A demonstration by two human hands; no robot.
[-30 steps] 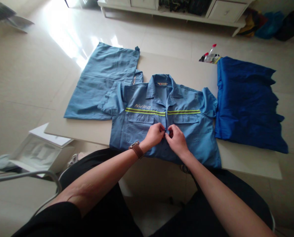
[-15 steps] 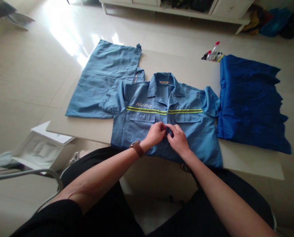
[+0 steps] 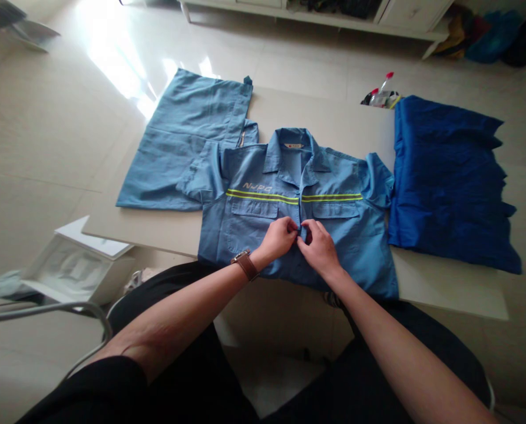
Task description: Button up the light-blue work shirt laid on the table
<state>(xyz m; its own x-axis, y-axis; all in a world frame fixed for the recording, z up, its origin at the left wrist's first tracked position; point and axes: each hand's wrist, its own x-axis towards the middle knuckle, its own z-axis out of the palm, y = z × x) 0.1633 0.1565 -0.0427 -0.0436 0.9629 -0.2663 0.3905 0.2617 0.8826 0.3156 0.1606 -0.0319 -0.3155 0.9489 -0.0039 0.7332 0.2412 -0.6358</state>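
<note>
Left of the hands, a white translucent plastic bin [image 3: 75, 272] holds nothing that can be made out, while the left hand [image 3: 278, 238] and right hand [image 3: 319, 250] pinch narrowly, keeping the front edges together, at the placket of a blue work shirt [image 3: 346, 235] beneath them on the tabletop [image 3: 156, 229].

Blue work shirt [image 3: 249, 227], flat; reflective stripes [image 3: 263, 196]

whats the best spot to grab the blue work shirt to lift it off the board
Probably the shoulders either side of the collar, pinching from above. The shirt lies flat, front up, on the board, so that cloth is open to reach, while the left hand and right hand cover the lower front.
</note>
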